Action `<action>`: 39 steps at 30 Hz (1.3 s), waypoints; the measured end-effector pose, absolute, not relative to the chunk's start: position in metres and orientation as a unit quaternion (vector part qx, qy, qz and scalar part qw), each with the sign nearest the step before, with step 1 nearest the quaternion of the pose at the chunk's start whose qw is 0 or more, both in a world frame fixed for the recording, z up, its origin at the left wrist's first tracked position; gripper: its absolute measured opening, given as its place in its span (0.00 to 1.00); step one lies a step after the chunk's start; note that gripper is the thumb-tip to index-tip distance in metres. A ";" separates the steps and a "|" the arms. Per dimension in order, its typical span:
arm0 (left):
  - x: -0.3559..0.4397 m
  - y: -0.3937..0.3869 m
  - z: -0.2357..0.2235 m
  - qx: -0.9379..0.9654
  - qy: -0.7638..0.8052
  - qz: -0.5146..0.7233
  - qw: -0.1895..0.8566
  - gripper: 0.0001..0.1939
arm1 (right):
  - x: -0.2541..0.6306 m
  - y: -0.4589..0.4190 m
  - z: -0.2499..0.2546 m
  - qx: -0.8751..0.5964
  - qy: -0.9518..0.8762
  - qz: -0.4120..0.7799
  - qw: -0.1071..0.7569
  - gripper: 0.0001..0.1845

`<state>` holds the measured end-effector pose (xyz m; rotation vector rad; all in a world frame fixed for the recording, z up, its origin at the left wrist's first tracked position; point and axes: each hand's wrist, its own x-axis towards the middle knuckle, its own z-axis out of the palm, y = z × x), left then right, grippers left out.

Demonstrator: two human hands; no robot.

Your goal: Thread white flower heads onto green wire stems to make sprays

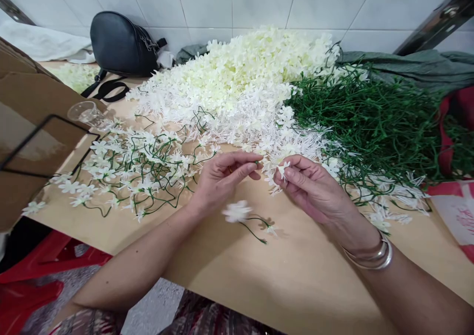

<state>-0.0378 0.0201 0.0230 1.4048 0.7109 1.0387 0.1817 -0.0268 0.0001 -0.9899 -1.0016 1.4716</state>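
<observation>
My left hand [225, 179] is closed in a pinch on a green artificial flower stem, whose tip [256, 163] peeks out at the thumb. Just below this hand are a slightly blurred white flower [237, 211] and thin green stem branches [255, 230], one with a small white bloom; whether they join the pinched stem is hidden. My right hand [314, 189] pinches a small white artificial flower [284, 169] between thumb and fingers. A short gap separates the two hands. Left of them, stems with white flowers [144, 160] lie in a loose pile.
Loose white and cream petals [252, 73] form a big heap at the back. Green stems [374, 123] are bunched at the right, beside a red and white bag [452, 206]. A cardboard box [37, 93], clear cup [87, 113] and black bag [118, 44] stand left.
</observation>
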 end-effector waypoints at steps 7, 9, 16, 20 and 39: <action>-0.036 0.019 0.012 0.630 0.341 0.380 0.586 0.19 | 0.181 -0.027 -0.003 -0.431 -0.443 0.602 0.505 0.18; -0.037 0.020 0.012 0.652 0.352 0.377 0.557 0.19 | 0.179 -0.027 -0.002 -0.426 -0.437 0.612 0.503 0.19; -0.037 0.021 0.015 0.677 0.356 0.372 0.527 0.20 | 0.175 -0.028 0.003 -0.451 -0.445 0.598 0.492 0.21; -0.037 0.020 0.016 0.677 0.354 0.363 0.533 0.20 | 0.172 -0.029 0.007 -0.451 -0.447 0.600 0.488 0.22; -0.037 0.018 0.014 0.685 0.324 0.339 0.558 0.17 | 0.176 -0.028 0.016 -0.456 -0.464 0.614 0.447 0.20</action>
